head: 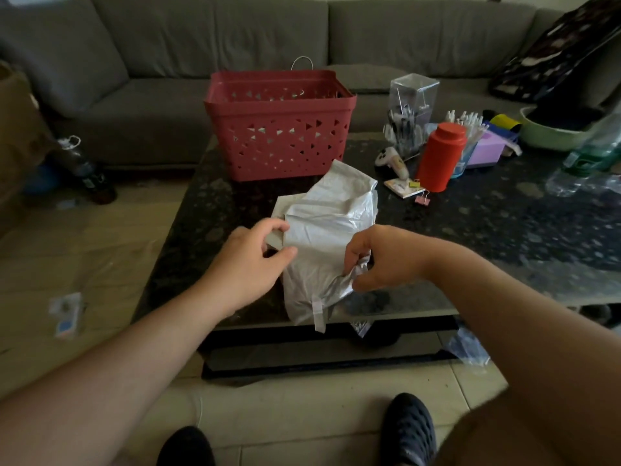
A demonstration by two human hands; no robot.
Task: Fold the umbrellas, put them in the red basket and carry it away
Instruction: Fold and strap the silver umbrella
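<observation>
A collapsed silver-grey umbrella lies crumpled on the dark table, its closing strap hanging over the near edge. My left hand pinches a fold of its canopy at the left side. My right hand grips a bunched fold of the fabric at the right. The red basket with triangular holes stands upright just behind the umbrella, at the table's far edge. A thin white loop shows above its back rim; what lies inside is mostly hidden.
To the right on the table stand a red canister, a clear pen holder, a game controller, clips and a green bowl. A grey sofa runs behind. Bottles stand on the floor at left. My shoes are below.
</observation>
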